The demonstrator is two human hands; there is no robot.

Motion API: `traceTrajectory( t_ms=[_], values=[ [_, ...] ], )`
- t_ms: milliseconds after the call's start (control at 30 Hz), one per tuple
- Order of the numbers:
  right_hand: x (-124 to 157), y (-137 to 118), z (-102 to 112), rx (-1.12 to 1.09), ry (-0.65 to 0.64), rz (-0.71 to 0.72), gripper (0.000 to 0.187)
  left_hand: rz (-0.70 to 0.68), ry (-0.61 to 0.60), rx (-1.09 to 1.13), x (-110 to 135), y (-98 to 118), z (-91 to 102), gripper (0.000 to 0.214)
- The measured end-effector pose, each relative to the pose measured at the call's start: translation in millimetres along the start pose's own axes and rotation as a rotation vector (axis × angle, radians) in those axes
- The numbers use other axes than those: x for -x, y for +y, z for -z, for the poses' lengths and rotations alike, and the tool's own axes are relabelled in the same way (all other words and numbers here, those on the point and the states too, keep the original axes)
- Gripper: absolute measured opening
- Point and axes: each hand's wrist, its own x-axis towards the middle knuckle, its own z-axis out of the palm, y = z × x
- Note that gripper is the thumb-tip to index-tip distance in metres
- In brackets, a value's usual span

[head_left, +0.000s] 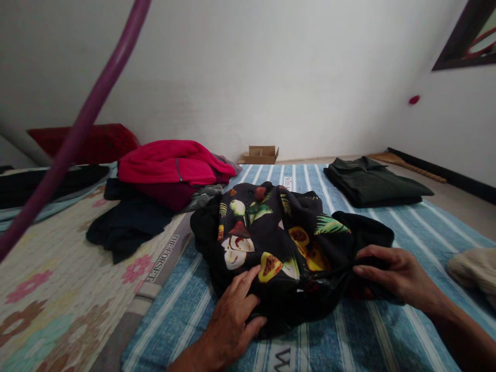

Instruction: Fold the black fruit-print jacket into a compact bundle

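Observation:
A black garment printed with fruit and leaves (pixel 279 243) lies bunched on a blue striped mat (pixel 406 320) in front of me. My left hand (pixel 232 320) rests flat on its near edge, fingers stretched out and pressing the cloth. On the right, my right hand (pixel 391 274) pinches a black fold of the same garment between thumb and fingers.
A pile with a pink-red fleece (pixel 174 165) and dark clothes (pixel 127 222) sits at the left. A folded dark green garment (pixel 375 183) lies at the far right. A floral mat (pixel 58 279), a cream cloth (pixel 475 268), a cardboard box (pixel 261 154) and a purple tube (pixel 77 129) are around.

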Motion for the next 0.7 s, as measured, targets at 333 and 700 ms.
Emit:
traceTrajectory(
  t_ms=[333,700],
  values=[
    [2.2,0.4,-0.1,-0.036,-0.019,-0.054,0.039,-0.005,0.029,0.024,-4.0,3.2,2.6,0.018],
    [8.5,-16.8,2.2,0.009,0.065,0.046,0.035,0.095,0.507,0.222,-5.6,-6.8,86.8,0.012]
  ],
)
